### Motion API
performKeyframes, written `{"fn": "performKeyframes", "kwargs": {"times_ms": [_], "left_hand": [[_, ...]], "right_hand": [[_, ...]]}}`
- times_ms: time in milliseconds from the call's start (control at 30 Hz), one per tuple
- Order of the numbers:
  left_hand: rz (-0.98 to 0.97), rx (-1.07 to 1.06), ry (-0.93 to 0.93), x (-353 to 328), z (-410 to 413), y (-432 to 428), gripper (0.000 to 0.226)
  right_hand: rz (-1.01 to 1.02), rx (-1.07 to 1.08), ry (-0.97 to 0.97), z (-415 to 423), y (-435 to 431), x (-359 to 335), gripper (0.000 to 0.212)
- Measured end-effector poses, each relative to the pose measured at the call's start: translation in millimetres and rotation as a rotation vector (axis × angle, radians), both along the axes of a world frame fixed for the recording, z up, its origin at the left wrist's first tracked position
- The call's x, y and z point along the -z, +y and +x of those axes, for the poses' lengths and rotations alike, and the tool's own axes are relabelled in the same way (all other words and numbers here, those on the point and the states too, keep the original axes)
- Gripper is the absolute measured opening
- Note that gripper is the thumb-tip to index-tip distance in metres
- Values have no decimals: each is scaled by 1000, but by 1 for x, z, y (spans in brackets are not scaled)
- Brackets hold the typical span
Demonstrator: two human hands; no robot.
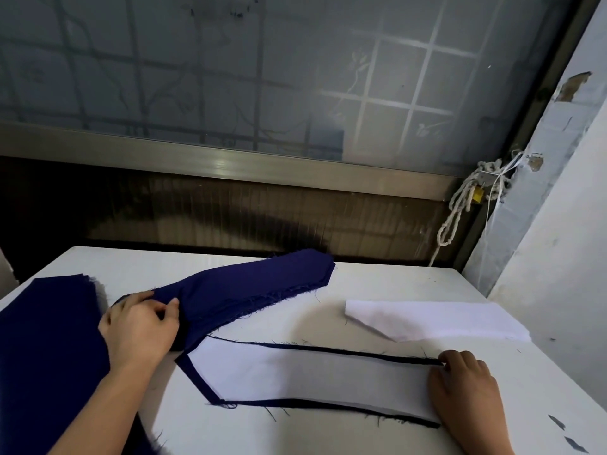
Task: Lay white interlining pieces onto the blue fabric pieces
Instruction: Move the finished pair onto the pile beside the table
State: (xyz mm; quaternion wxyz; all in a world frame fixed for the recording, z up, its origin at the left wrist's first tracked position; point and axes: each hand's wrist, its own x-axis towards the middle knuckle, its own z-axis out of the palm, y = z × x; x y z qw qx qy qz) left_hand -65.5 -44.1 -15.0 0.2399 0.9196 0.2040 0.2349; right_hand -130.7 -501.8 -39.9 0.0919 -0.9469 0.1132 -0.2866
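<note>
Gripping blue fabric stack w/ L hand; pressing white interlining onto blue piece w/ R hand, fingers flat.

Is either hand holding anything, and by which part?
The left hand pinches the blue fabric stack at its near left end. The right hand grips nothing; it rests on the right end of the white interlining piece laid on a blue piece.

Left hand pinches blue stack; right hand rests on interlining (white).
</note>
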Motion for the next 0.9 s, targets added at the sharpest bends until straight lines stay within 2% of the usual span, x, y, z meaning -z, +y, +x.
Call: {"fn": "performKeyframes", "kwargs": {"times_ms": [133,267,433,500,600,667,733,833,900], "left_hand": [[24,-64,-51,-3,-2,-2,16],[14,-102,-25,-6,-1,-3,43],[52,-131,-29,-5,-6,-2,36],[-14,-83,-103,-4,-6,-3,35],[-265,47,-192,-5,-5,-5,59],[-309,96,-206,-3,-5,-5,77],[-310,142,-211,-3,-5,-7,85],[-303,202,-180,-4,-3,-10,85],[-293,219,-163,-3,-1,-10,72]], "right_hand": [[-6,-3,2,0,-1,1,25],[-4,-5,6,0,-1,0,25],[5,-1,28,-2,0,-1,24],[12,1,28,-1,1,-2,24],[14,3,32,-1,1,-3,24],[10,2,39,-2,1,-3,24],[7,0,46,-2,0,-2,25],[12,12,60,-2,-1,-1,25],[16,15,64,-1,0,-2,25]]}}
